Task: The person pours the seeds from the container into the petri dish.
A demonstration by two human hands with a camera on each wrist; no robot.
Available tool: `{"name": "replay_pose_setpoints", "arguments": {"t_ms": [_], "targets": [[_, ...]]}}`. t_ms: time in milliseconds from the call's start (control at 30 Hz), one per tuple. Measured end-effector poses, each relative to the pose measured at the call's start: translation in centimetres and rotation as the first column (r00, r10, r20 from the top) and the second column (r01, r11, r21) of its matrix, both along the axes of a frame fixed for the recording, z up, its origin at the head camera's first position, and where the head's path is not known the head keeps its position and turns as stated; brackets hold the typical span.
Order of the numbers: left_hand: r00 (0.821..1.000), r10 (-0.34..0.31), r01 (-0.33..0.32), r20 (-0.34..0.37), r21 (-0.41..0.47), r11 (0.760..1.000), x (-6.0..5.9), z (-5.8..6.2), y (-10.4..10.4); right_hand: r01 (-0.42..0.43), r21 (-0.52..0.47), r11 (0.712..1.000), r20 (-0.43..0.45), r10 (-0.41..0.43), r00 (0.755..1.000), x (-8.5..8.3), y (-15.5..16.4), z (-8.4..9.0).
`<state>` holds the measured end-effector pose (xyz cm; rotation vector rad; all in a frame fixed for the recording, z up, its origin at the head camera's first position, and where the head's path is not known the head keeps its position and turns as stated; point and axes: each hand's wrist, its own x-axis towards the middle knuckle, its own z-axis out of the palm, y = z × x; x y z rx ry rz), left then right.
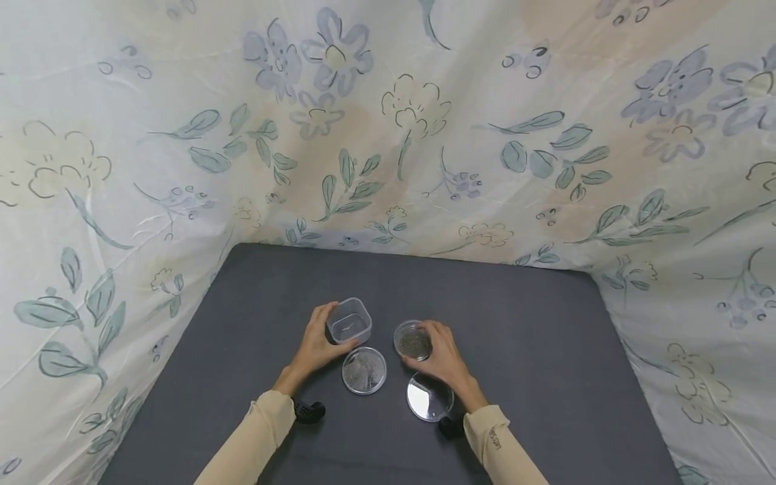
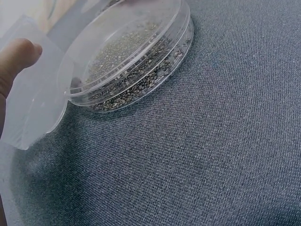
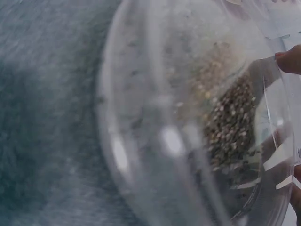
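My left hand (image 1: 317, 342) grips a small clear plastic tub (image 1: 351, 325) with rounded corners, fingers on its far side and thumb on the near side. Just below that thumb lies a round clear petri dish (image 1: 364, 370), holding small dark seeds (image 2: 134, 92) in the left wrist view. With my right hand (image 1: 444, 357) I hold another petri dish (image 1: 413, 342) by its rim, a layer of dark grains inside. Under my right wrist sits a clear round dish (image 1: 429, 399) with a bright glare; its curved wall fills much of the right wrist view, grains (image 3: 233, 122) showing through.
A dark grey cloth-covered table (image 1: 515, 323) spreads under everything. Floral fabric (image 1: 412, 135) hangs behind it and along both sides. A black wrist device (image 1: 310, 412) shows below my left wrist, another (image 1: 450, 427) by the right sleeve.
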<state>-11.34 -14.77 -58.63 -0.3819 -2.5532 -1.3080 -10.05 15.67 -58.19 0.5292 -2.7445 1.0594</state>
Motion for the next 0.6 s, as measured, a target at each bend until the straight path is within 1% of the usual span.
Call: {"name": "replay_pose_setpoints", "arguments": {"t_ms": [133, 233, 333, 500, 600], "targets": [[1.0, 0.005, -0.005, -0.002, -0.003, 1.0, 0.0, 0.0, -0.03, 0.005, 0.024, 1.0, 0.032, -0.006, 0.999, 0.06, 0.12, -0.07], [1.0, 0.01, -0.01, 0.003, -0.007, 1.0, 0.16, 0.08, -0.11, 0.016, 0.05, 0.999, 0.073, -0.019, 0.997, 0.14, -0.03, 0.09], [1.0, 0.013, -0.013, 0.005, -0.002, 1.0, 0.33, 0.15, -0.15, 0.027, 0.068, 0.997, 0.094, -0.034, 0.995, 0.22, -0.23, 0.18], [1.0, 0.026, -0.026, -0.002, 0.005, 1.0, 0.52, 0.18, -0.17, 0.007, 0.071, 0.997, 0.072, -0.012, 0.997, 0.3, -0.38, 0.05], [1.0, 0.01, -0.009, 0.019, -0.02, 1.0, 0.64, 0.33, -0.28, -0.009, 0.098, 0.995, 0.067, 0.003, 0.998, 0.36, -0.1, 0.31]]}}
